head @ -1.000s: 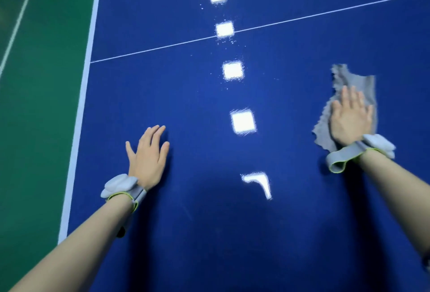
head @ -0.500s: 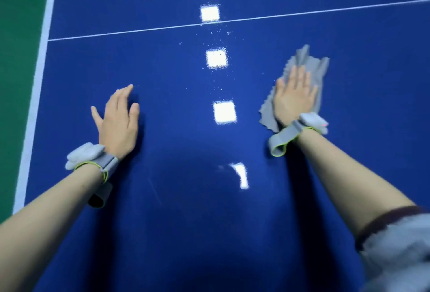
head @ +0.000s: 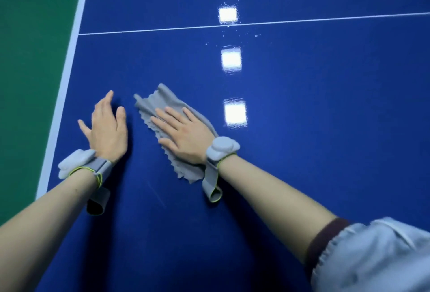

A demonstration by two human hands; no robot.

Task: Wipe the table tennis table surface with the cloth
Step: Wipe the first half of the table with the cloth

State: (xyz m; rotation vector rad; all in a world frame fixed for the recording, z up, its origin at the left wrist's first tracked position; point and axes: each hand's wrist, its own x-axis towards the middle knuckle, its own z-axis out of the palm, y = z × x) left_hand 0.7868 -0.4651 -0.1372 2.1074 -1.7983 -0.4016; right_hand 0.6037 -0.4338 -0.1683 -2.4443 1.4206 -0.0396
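Head view: right hand (head: 186, 138) flat, fingers straight and spread, pressing grey cloth (head: 160, 103) onto blue table (head: 302, 128). Cloth lies near the table's left edge. Left hand (head: 108, 128) flat on table, fingers straight, just beside cloth, holding nothing.

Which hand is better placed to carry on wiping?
The right hand: it lies flat on the grey cloth. The left hand rests on the bare blue table, apart from the cloth.
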